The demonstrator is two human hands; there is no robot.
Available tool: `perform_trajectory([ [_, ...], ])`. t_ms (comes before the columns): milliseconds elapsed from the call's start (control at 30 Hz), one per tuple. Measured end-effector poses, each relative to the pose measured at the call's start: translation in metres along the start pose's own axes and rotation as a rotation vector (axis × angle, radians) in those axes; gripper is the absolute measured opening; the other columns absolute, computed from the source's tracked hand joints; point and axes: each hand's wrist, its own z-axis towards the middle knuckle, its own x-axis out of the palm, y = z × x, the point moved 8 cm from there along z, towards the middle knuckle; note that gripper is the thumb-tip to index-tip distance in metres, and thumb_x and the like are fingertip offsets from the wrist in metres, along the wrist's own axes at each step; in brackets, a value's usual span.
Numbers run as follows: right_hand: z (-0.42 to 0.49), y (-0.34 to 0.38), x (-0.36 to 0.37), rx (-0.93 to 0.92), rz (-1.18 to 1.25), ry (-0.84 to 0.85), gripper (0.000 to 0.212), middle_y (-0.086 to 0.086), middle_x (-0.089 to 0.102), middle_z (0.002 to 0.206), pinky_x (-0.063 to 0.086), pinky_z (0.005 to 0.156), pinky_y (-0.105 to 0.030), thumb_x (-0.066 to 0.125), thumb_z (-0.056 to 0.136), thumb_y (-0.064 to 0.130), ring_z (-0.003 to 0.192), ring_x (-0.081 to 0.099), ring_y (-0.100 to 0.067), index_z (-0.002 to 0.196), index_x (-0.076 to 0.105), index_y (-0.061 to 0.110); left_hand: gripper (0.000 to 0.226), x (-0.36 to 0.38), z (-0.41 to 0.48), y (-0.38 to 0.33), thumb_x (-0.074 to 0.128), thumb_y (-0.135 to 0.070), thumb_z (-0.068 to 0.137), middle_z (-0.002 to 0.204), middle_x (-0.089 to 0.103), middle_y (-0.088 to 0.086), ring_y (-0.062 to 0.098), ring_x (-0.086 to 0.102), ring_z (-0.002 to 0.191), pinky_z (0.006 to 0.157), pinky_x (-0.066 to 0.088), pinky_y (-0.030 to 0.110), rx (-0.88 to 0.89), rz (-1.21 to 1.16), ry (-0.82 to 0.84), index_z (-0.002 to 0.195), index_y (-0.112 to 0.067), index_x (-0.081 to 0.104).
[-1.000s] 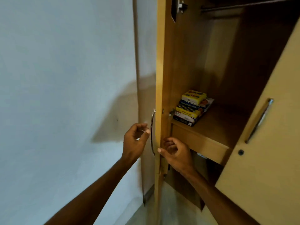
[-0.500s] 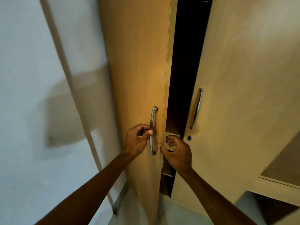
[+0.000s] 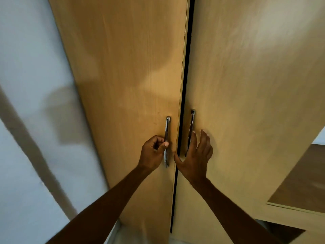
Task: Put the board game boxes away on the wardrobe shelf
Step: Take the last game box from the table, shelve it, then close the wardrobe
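Both light wooden wardrobe doors stand nearly closed, with only a thin dark gap between them. My left hand [image 3: 153, 152] grips the metal handle [image 3: 166, 131] of the left door [image 3: 126, 76]. My right hand [image 3: 195, 155] lies flat with straight fingers against the right door [image 3: 246, 85], beside its metal handle [image 3: 192, 124]. The board game boxes and the shelf are hidden behind the doors.
A white wall [image 3: 29, 85] runs along the left of the wardrobe. A low wooden surface [image 3: 302, 182] with a pale rim juts in at the lower right. A strip of pale floor [image 3: 126, 235] shows below the doors.
The left door has swung from wide open to nearly closed, hiding the shelf and the stacked boxes. My right hand left the door's edge and now presses flat on the right door.
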Motion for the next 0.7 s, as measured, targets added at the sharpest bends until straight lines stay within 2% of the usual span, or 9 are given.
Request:
perform_trajectory([
  [100, 0.020, -0.009, 0.012, -0.005, -0.057, -0.021, 0.104, -0.021, 0.013, 0.160, 0.016, 0.116, -0.057, 0.059, 0.075, 0.065, 0.149, 0.009, -0.039, 0.153, 0.020, 0.010, 0.015, 0.014, 0.021, 0.001, 0.066, -0.014, 0.091, 0.076, 0.061, -0.008, -0.001, 0.057, 0.069, 0.072, 0.056, 0.026, 0.017, 0.008, -0.006, 0.084, -0.027, 0.062],
  [200, 0.039, -0.013, 0.018, -0.035, -0.114, -0.059, 0.103, -0.023, 0.009, 0.159, 0.014, 0.117, -0.059, 0.053, 0.079, 0.068, 0.148, 0.009, -0.042, 0.154, 0.016, 0.007, 0.016, 0.023, 0.038, 0.005, 0.066, -0.012, 0.090, 0.074, 0.060, -0.008, -0.006, 0.055, 0.064, 0.065, 0.047, 0.011, 0.028, -0.002, -0.042, 0.083, -0.026, 0.062],
  [400, 0.066, -0.021, 0.032, -0.087, -0.121, -0.095, 0.106, -0.022, 0.009, 0.158, 0.014, 0.117, -0.060, 0.051, 0.078, 0.072, 0.147, 0.009, -0.042, 0.152, 0.015, 0.004, 0.012, 0.038, 0.064, 0.015, 0.065, -0.010, 0.090, 0.075, 0.061, -0.009, -0.007, 0.056, 0.066, 0.066, 0.046, 0.009, 0.047, -0.018, -0.062, 0.086, -0.020, 0.064],
  [500, 0.071, -0.024, 0.038, -0.095, -0.133, -0.095, 0.106, -0.022, 0.008, 0.157, 0.016, 0.116, -0.060, 0.046, 0.079, 0.073, 0.146, 0.008, -0.042, 0.152, 0.012, 0.005, 0.015, 0.041, 0.070, 0.017, 0.065, -0.010, 0.090, 0.075, 0.061, -0.010, -0.005, 0.057, 0.067, 0.066, 0.049, 0.014, 0.057, -0.022, -0.060, 0.085, -0.024, 0.063],
  [633, 0.071, -0.025, 0.044, -0.111, -0.140, -0.055, 0.106, -0.022, 0.006, 0.159, 0.013, 0.116, -0.060, 0.050, 0.078, 0.071, 0.147, 0.006, -0.042, 0.153, 0.013, 0.005, 0.012, 0.039, 0.073, 0.023, 0.067, -0.014, 0.090, 0.078, 0.063, -0.009, 0.004, 0.061, 0.073, 0.069, 0.055, 0.024, 0.032, -0.011, -0.054, 0.087, -0.026, 0.064],
  [700, 0.069, -0.024, 0.043, -0.131, -0.124, -0.030, 0.105, -0.022, 0.004, 0.159, 0.011, 0.117, -0.059, 0.051, 0.079, 0.070, 0.148, 0.004, -0.042, 0.153, 0.014, 0.006, 0.007, 0.036, 0.071, 0.022, 0.067, -0.016, 0.090, 0.085, 0.066, -0.009, -0.002, 0.062, 0.077, 0.072, 0.052, 0.017, 0.037, 0.033, -0.059, 0.095, -0.021, 0.067],
])
